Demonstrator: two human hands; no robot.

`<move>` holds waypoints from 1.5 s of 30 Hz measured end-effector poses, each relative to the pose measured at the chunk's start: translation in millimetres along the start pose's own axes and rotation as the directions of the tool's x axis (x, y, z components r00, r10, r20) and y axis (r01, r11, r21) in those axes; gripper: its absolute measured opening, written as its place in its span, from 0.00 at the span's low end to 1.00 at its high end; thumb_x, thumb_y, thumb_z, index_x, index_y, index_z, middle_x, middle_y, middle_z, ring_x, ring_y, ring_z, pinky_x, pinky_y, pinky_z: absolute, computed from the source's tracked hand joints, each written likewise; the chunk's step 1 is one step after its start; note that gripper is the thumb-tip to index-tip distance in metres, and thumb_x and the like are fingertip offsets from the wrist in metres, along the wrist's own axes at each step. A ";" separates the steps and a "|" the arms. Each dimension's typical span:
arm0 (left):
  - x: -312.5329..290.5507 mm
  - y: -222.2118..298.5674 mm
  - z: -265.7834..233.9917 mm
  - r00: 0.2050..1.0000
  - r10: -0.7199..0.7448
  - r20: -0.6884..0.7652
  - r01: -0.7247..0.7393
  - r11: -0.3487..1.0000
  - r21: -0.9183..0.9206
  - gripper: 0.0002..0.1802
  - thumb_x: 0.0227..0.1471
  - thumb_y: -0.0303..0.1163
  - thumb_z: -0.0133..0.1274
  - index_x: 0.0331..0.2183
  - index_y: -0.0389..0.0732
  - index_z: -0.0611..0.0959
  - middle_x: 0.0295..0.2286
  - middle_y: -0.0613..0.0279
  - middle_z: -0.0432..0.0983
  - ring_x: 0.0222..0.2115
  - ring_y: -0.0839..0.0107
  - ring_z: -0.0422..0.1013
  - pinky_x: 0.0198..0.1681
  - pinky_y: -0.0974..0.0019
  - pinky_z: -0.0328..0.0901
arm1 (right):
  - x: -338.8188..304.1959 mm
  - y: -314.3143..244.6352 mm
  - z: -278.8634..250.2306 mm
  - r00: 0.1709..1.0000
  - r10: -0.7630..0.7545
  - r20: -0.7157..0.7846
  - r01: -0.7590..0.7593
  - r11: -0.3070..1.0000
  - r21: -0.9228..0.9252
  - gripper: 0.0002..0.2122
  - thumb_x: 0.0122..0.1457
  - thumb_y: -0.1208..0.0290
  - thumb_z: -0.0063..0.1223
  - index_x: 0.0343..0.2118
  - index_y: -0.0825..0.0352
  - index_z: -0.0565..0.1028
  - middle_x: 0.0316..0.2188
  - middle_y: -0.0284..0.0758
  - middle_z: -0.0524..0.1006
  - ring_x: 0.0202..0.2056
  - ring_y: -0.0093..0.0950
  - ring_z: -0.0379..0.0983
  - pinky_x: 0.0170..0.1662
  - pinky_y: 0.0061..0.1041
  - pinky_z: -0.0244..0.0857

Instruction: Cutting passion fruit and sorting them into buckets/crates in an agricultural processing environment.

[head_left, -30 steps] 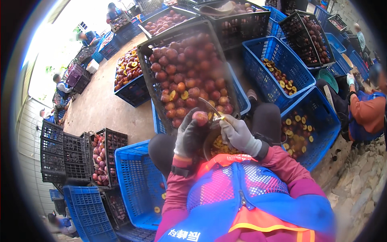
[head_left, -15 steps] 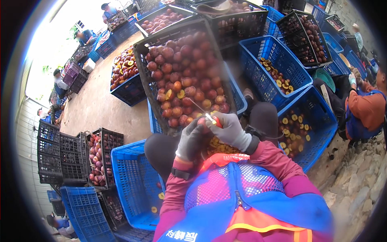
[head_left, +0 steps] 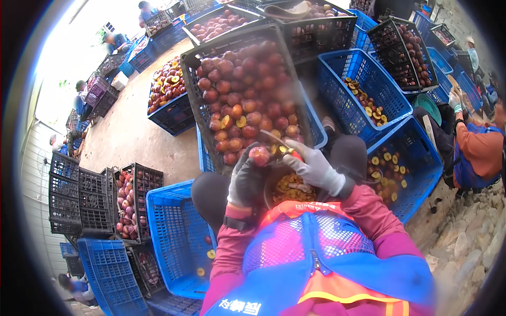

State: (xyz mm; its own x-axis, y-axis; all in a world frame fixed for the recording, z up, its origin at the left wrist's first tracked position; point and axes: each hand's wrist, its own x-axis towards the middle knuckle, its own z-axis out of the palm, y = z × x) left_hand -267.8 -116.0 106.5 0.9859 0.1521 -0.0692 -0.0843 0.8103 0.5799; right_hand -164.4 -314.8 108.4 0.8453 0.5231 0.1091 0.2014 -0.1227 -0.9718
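While the left hand (head_left: 246, 181), in a dark glove, is closed around a red plum (head_left: 259, 156) just above the lap, the right hand (head_left: 316, 168), in a pale glove, is shut on a thin knife (head_left: 274, 139) whose blade lies against the fruit; the plum looks small, light, smooth-skinned and easily bruised, so I judge a cupped hold round its sides safest, fingers clear of the blade; a bucket (head_left: 291, 188) of cut yellow pieces sits between the knees; a black crate (head_left: 247, 100) heaped with red fruit stands just beyond; blue crates (head_left: 179, 231) stand left and right; no labels can be made out.
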 end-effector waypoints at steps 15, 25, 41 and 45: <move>5.2 -11.1 -28.3 0.999 -0.038 0.016 0.038 0.998 -0.050 0.23 0.71 0.37 0.55 0.61 0.35 0.77 0.50 0.62 0.78 0.51 0.70 0.75 0.59 0.62 0.70 | -35.2 1.1 22.3 0.954 -0.260 0.150 0.300 0.840 -0.452 0.12 0.74 0.61 0.52 0.39 0.65 0.71 0.19 0.49 0.75 0.24 0.53 0.77 0.27 0.51 0.66; 7.7 -32.1 -8.4 0.983 0.110 -0.144 -0.075 0.971 0.228 0.28 0.72 0.47 0.53 0.62 0.37 0.74 0.48 0.56 0.79 0.47 0.66 0.78 0.54 0.60 0.73 | -40.4 15.7 39.2 0.958 -0.247 0.144 0.286 0.793 -0.538 0.13 0.74 0.59 0.50 0.39 0.64 0.71 0.17 0.48 0.75 0.22 0.52 0.77 0.25 0.51 0.66; 18.1 -43.2 -52.8 0.860 0.510 0.009 -0.259 0.420 0.870 0.20 0.71 0.52 0.54 0.41 0.44 0.82 0.27 0.67 0.74 0.25 0.76 0.69 0.28 0.69 0.67 | -41.7 19.9 44.2 0.977 -0.128 0.169 0.208 0.740 -0.640 0.13 0.71 0.58 0.53 0.40 0.65 0.71 0.20 0.47 0.78 0.23 0.52 0.78 0.27 0.52 0.69; 18.9 -43.4 -78.8 0.947 0.243 -0.210 -0.057 0.771 0.635 0.29 0.71 0.64 0.45 0.27 0.51 0.73 0.13 0.71 0.60 0.11 0.74 0.58 0.15 0.69 0.54 | -52.5 34.8 40.4 0.962 -0.155 0.224 0.267 0.693 -0.670 0.14 0.71 0.55 0.52 0.41 0.63 0.72 0.21 0.44 0.80 0.22 0.50 0.79 0.26 0.51 0.70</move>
State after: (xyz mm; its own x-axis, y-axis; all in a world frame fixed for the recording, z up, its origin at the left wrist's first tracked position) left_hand -256.8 -103.7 16.1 0.8829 0.4600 -0.0949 -0.0299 0.2567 0.9660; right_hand -221.7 -312.5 60.4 0.6713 0.7112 0.2088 0.6970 -0.5100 -0.5041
